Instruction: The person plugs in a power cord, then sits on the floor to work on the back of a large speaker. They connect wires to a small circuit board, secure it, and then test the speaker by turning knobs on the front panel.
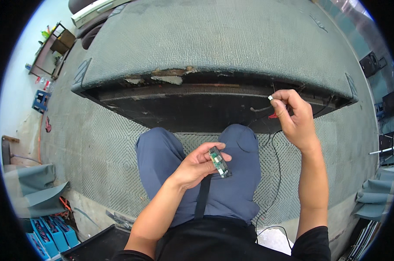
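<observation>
My left hand (191,168) is closed round a small circuit board (217,161), green with pale parts, set in a dark narrow casing. It is held over my lap. Farther forward and to the right, my right hand (298,119) pinches a small white plug (270,98) between thumb and fingertips. Just under those fingers is a small red piece (273,116), partly hidden by the hand. Thin dark wires (278,167) hang below it. Both hands are apart. The plug is close to the open edge of a large box (192,113) covered in grey textured material.
Torn covering (166,79) shows along the box's near edge. A patterned grey mat (108,163) lies under me. Blue bins (53,232) are at lower left, and a low shelf (52,50) stands at far left. Dark speaker-like boxes (370,65) line the right side.
</observation>
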`<state>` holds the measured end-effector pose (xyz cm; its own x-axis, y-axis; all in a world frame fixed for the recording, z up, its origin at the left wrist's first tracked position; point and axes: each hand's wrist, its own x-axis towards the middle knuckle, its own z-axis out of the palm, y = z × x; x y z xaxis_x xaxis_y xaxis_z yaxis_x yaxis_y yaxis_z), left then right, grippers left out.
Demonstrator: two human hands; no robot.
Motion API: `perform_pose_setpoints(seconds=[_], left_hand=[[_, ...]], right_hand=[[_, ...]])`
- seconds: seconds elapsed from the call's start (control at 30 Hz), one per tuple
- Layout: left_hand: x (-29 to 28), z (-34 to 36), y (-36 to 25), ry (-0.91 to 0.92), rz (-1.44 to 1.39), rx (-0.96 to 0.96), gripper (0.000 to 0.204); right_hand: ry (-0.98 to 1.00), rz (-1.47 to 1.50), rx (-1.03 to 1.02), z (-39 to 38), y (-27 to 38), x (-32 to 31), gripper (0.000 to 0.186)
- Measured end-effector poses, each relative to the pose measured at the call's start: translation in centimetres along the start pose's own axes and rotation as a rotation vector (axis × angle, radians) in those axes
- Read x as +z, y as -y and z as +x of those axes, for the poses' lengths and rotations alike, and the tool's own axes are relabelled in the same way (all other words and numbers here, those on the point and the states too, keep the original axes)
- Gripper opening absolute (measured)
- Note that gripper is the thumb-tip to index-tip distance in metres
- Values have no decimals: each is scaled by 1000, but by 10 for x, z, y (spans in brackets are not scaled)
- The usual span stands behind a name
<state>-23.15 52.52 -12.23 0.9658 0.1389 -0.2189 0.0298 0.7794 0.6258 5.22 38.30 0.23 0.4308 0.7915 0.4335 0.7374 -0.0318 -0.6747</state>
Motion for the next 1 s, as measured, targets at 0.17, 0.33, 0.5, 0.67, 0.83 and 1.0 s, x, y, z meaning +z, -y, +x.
perform_pose_setpoints(seconds=[0.17, 0.33, 0.5, 0.67, 0.83, 1.0], left_hand=[[30, 17, -32, 273, -82, 193, 50], [43, 23, -49, 300, 5, 296, 49], [56, 23, -58, 212, 8, 313, 58], [69, 26, -63, 34, 115, 257, 63], [79, 34, -61, -101, 124, 239, 60], [80, 43, -62, -214, 70, 199, 56]], right_hand=[[13, -24, -24, 6, 5, -2, 10], [0, 37, -11, 2, 2, 1, 10], [1, 43, 3, 0, -3, 3, 11], [35, 42, 35, -2, -5, 1, 9], [-15, 50, 6, -4, -9, 5, 10], [-31, 91, 19, -6, -11, 7, 10]])
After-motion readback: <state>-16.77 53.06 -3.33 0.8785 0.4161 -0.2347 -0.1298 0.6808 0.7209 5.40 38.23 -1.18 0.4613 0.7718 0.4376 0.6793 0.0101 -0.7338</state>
